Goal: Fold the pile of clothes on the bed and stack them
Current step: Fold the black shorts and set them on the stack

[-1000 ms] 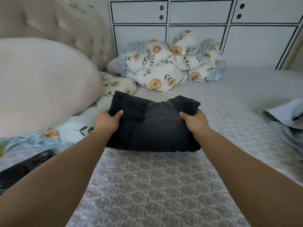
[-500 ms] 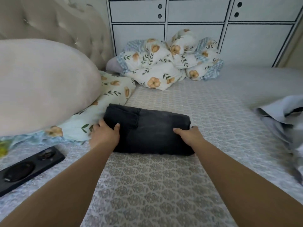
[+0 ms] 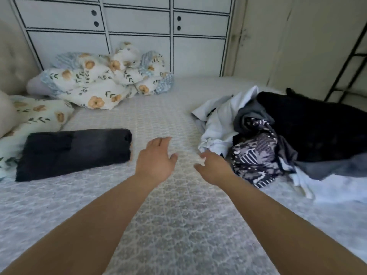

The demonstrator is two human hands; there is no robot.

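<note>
Both hands, left hand (image 3: 156, 161) and right hand (image 3: 213, 167), are hanging open and empty, reaching for the messy pile (image 3: 278, 135) while folded jeans (image 3: 73, 151) are lying aside.

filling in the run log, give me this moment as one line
folded dark jeans on bed | left hand open | right hand open near clothes pile
</note>
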